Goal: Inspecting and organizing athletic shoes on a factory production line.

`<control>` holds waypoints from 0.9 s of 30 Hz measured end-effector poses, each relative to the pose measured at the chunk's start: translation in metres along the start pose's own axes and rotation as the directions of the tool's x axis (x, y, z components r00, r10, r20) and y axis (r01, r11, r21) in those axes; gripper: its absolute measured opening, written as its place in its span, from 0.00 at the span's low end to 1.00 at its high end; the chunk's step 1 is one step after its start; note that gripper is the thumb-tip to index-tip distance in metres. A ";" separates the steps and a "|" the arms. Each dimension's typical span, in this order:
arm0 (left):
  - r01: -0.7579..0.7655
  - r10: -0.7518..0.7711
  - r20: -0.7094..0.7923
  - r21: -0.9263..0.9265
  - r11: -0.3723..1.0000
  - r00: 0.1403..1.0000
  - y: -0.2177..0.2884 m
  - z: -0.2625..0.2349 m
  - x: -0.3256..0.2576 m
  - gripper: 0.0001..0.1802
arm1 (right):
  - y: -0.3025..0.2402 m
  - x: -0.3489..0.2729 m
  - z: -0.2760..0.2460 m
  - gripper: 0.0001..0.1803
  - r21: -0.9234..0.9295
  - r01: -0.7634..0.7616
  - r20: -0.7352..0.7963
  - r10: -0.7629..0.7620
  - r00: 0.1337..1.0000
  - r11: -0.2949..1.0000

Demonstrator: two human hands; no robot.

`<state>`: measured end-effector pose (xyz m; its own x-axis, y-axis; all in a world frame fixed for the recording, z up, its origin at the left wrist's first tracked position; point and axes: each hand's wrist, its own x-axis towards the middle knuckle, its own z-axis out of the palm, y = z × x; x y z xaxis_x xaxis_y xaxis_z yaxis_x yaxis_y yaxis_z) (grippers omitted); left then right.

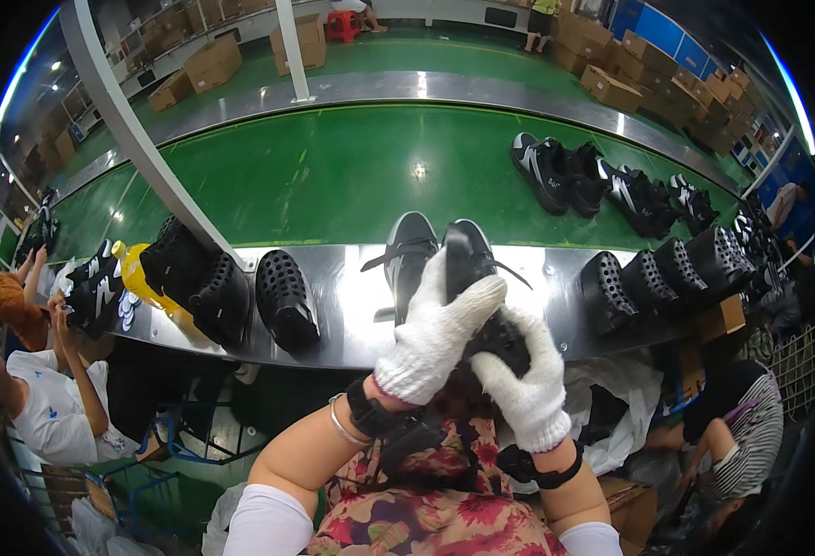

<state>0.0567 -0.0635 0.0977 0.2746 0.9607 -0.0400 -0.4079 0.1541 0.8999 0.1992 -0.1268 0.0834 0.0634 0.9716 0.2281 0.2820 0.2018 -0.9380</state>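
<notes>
A dark shoe (pixel 471 272) with a loose lace (pixel 516 272) sits in the middle of the metal counter (pixel 347 306), toe toward the far side, just right of a grey-toed shoe (pixel 408 258). The left grip (pixel 437 326), in a white knit glove, lies over the near part of the dark shoe, fingers reaching far and thumb spread to the right; whether it clasps the shoe or only rests against it I cannot tell. The right grip (pixel 532 378), also gloved, is curled round a black textured piece (pixel 505 341) at the near edge, thumb and fingers closed about its sides. The gloves hide whether that piece belongs to the dark shoe or is separate.

To handle this well, I would steady the shoe with the left grip along its side, pressing evenly so that the upper does not crease, while the right grip keeps the black piece square to it. The laces splay outward, so they are best kept from under the fingers. Leave the perforated black clog (pixel 285 298) to the left undisturbed, and keep the elbows clear of the row of clogs (pixel 608 289) to the right
</notes>
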 end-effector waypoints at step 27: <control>-0.322 -0.082 0.314 0.940 -0.114 0.946 -0.011 -0.017 0.078 0.18 | -0.028 0.027 -0.089 0.17 -0.623 0.150 0.378 0.127 0.917 0.768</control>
<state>0.0676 0.0134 0.0767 0.5671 0.8233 0.0247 0.7761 -0.5442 0.3187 0.2783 -0.1173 0.1386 -0.2678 0.9634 -0.0082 0.8222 0.2241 -0.5233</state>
